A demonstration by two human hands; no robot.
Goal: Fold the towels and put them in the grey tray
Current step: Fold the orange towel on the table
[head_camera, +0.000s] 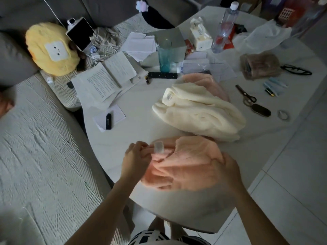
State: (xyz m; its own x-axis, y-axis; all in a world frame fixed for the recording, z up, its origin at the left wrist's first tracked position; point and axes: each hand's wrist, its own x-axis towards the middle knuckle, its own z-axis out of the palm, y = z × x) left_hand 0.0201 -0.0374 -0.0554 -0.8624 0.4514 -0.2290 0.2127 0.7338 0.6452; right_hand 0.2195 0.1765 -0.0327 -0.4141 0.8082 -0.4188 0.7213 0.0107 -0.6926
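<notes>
Peach towel [184, 165] pinched by both hands, white label [158, 147] unreadable

3 towels [184, 163], 1 scissors [246, 95], 2 bottles [223, 27].

left hand [136, 156] pinches pink towel [184, 165] | right hand [228, 168] grips its edge

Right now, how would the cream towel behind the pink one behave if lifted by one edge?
Probably floppy: the cream towel lies in soft, bunched folds. It would likely drape and unfold, since nothing holds it. It looks plush, so likely light but bulky.
</notes>
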